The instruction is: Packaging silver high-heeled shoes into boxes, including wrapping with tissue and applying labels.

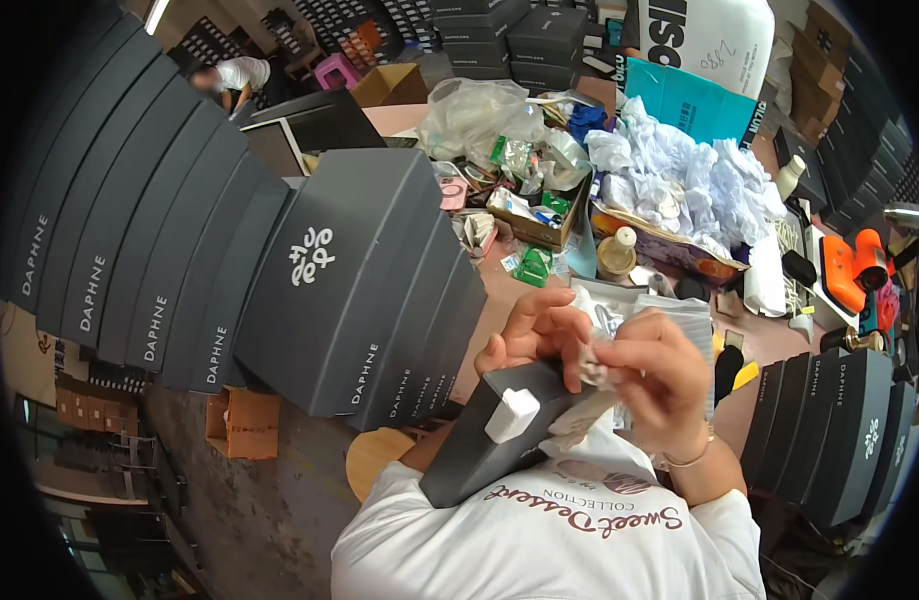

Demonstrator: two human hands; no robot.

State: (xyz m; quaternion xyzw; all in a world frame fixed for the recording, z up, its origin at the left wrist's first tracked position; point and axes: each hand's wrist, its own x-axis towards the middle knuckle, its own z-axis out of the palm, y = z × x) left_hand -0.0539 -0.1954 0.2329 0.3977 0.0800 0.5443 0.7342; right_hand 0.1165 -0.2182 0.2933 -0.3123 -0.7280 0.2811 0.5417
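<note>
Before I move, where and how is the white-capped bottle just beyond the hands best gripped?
Probably by the cap, from above: the bottle looks upright, its narrower cap standing clear on top, while the heaped carton crowds its right side.

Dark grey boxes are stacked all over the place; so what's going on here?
A person in a white T-shirt has both hands close together in front of the chest. The right hand seems to pinch a small pale piece, too blurred to name, with the left hand right beside it. A dark grey box tilts against the person, a small white block on it. Boxes are stacked on the left and right.
</note>
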